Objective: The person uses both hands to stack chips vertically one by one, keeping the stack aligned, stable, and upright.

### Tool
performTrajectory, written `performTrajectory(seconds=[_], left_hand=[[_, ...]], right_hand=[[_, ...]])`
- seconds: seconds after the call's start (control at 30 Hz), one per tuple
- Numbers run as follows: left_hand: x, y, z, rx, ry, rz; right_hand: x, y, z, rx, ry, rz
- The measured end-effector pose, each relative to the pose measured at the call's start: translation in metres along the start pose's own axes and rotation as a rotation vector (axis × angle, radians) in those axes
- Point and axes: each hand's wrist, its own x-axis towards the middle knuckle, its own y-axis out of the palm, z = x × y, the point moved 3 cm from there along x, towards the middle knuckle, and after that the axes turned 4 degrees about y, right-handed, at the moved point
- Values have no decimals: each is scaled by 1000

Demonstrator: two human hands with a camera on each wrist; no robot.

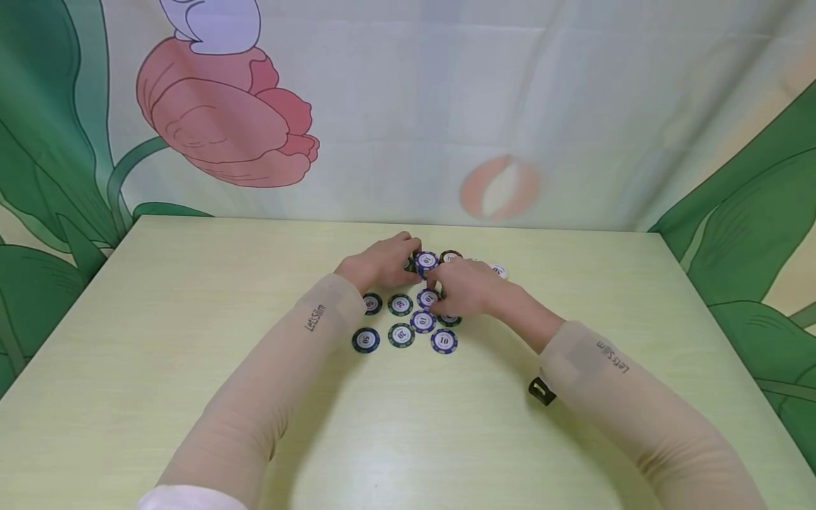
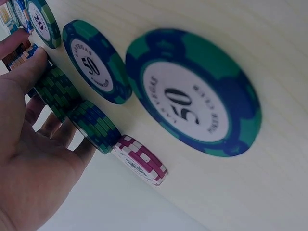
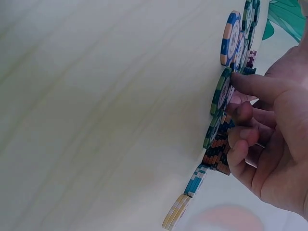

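Observation:
Near the table's back edge, my left hand (image 1: 387, 261) holds a stack of blue 10 chips (image 1: 426, 260) between thumb and fingers. Its thumb presses the orange-and-blue side of that stack in the left wrist view, with the other fingers behind a green chip stack (image 2: 57, 94). Facing it from the right is my right hand (image 1: 468, 287), thumb and fingertips at a blue 10 chip (image 1: 427, 298) just in front of the stack; the fingers partly cover that chip. Another blue 10 chip (image 1: 423, 321) lies flat nearer me.
Loose chips lie in front: a 50 chip (image 1: 366, 340), a green 20 chip (image 1: 401, 335) and a blue 10 chip (image 1: 444, 341). Purple-and-white chips (image 2: 140, 160) end the stacked row at left; yellow chips (image 3: 176, 212) end it at right. Behind the table hangs a printed curtain (image 1: 395, 106).

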Motion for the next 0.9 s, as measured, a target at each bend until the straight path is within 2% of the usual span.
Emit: performTrajectory(seconds=[0.23,0.5,0.63,0.9], left_hand=[[0,1,0,2,4,-3],[1,1,0,-1,9,-3],[0,1,0,-2,9,-3],[1,0,0,5,9,-5]], right_hand=[[1,1,2,6,18,15],[2,4,3,-7,6,-10],[0,2,2,21,4,-19],[-4,-9,-2,56,-6,-112]])
